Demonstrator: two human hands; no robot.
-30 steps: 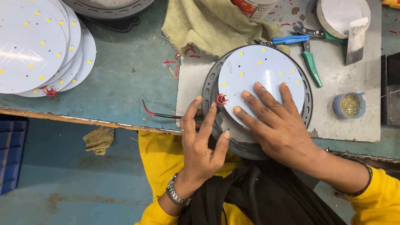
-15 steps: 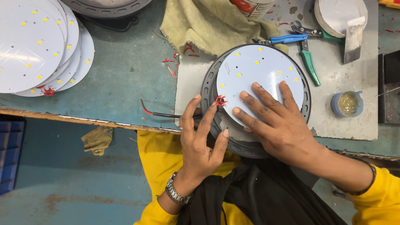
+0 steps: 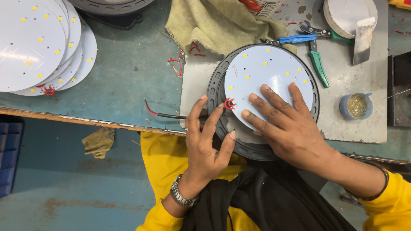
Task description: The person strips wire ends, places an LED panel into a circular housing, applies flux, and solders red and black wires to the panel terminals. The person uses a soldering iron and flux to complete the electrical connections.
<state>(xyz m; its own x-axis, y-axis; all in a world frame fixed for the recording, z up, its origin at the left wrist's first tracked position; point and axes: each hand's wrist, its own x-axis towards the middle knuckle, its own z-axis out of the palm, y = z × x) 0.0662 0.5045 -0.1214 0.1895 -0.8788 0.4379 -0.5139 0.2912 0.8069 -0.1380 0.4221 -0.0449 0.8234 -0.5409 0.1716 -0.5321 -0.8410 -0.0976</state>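
While the right hand (image 3: 295, 132) lies flat, fingers spread, on the white LED disc (image 3: 267, 72) seated in the black round housing (image 3: 216, 92), the left hand (image 3: 207, 143), open, fingertips the red wire loop (image 3: 230, 104). Pressing unevenly could tilt the disc and pinch that wire.

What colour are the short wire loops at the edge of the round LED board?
Red wire loops, seen in the head view.

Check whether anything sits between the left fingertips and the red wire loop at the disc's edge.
Nothing visible does. The left hand has its fingertips right beside the red wire loop at the white LED disc's edge; the right hand lies flat on the disc, clear of the loop.
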